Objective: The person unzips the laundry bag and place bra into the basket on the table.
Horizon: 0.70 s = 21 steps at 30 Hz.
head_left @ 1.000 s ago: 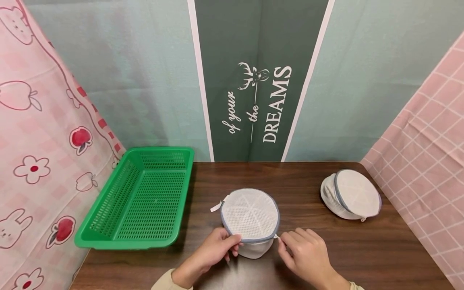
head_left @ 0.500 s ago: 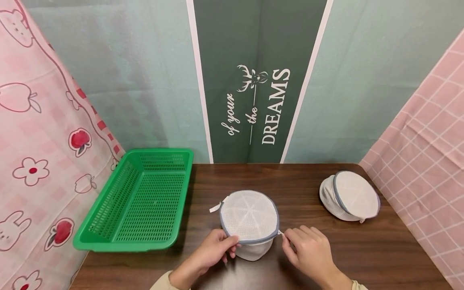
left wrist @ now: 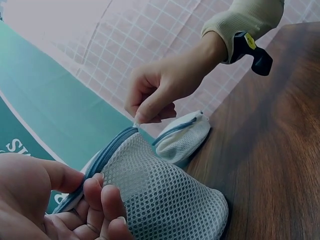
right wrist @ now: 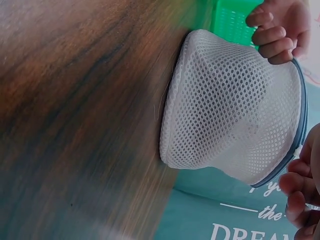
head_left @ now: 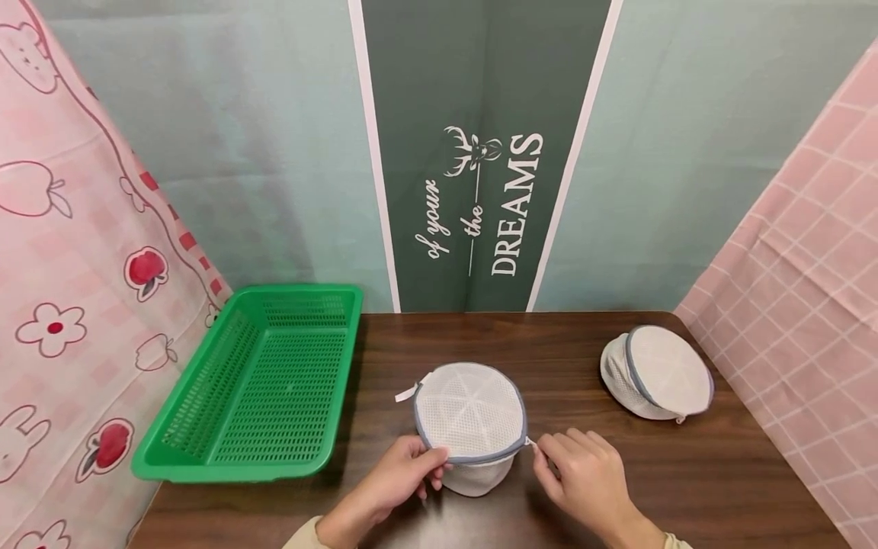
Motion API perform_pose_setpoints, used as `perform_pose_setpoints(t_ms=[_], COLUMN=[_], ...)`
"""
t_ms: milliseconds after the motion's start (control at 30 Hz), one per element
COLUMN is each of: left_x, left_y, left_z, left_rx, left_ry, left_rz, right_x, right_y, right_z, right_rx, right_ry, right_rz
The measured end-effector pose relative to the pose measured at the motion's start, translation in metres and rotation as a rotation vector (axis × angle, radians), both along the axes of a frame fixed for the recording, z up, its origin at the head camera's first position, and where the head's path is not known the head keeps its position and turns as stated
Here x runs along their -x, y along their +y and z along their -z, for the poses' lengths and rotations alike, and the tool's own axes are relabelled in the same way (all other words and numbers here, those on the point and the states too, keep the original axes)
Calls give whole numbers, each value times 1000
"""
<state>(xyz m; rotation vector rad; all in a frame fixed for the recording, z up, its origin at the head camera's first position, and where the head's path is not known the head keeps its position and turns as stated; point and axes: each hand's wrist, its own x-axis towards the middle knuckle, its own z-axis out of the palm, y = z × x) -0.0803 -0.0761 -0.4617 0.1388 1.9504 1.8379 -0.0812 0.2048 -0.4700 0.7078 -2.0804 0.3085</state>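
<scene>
A round white mesh laundry bag [head_left: 469, 410] with blue-grey zipper trim stands on the table, its flat lid facing up. My left hand [head_left: 411, 467] pinches the near left part of the rim between thumb and fingers. At the near right of the rim, my right hand [head_left: 583, 474] pinches the small white zipper pull [head_left: 531, 442]. In the left wrist view the bag's mesh side [left wrist: 165, 195] hangs below the zipper edge. The right wrist view shows the bag's side [right wrist: 225, 105] standing on the wood; no contents can be made out.
A green perforated plastic basket [head_left: 329, 450] stands on the left of the brown wooden table [head_left: 405, 343]. A second white mesh laundry bag [head_left: 668, 370] leans tilted at the back right. Printed cloths hang behind and at both sides.
My right hand has moved slightly right and away along the rim with the zipper pull. My left hand keeps its pinch on the rim. The head view has shifted a little.
</scene>
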Motion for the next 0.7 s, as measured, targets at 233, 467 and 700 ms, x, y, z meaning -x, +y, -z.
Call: perform_pose_setpoints(t_ms=[233,467,700], left_x=[-1,2,4], left_y=[-2,-2,-2], left_z=[-3,-6,-5], left_rx=[-2,-29,-44], left_ry=[-9,-23,-27], left_rz=[-20,-60,-96], right_x=[-3,-8,-10], right_y=[-4,-10,-13], right_z=[-6,-16,-19], right_rx=[3,15,21], right_ry=[9,16,21], right_rz=[-19,-61,-110])
